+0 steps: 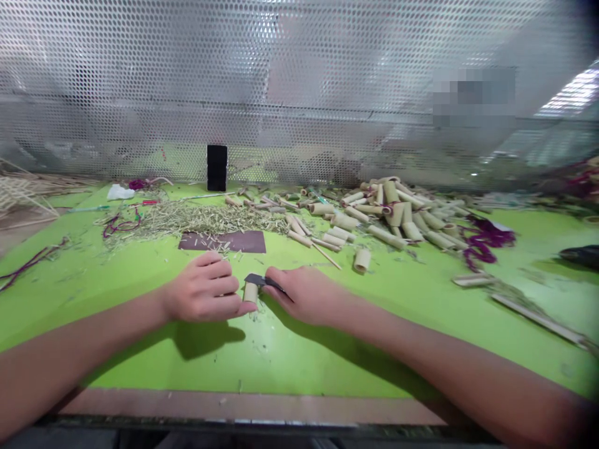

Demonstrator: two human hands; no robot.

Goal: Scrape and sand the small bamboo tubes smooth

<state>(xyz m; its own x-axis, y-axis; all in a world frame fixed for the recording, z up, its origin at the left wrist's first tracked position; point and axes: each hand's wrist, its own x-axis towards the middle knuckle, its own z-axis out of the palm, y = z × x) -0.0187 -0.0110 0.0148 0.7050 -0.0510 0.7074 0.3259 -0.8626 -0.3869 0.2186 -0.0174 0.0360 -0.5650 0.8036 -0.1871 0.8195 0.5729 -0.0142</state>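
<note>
My left hand (206, 288) is closed round a short pale bamboo tube (251, 292), holding it upright on the green table (262, 355). My right hand (304, 293) grips a dark flat blade (262, 281) whose tip rests on the top of that tube. Both hands sit close together near the table's middle front.
A heap of cut bamboo tubes (393, 215) lies at the back right with purple cord (484, 240). Thin bamboo slivers (196, 218) are piled at the back left beside a dark sheet (223, 242). A black phone (217, 167) leans on the perforated metal screen (299, 81).
</note>
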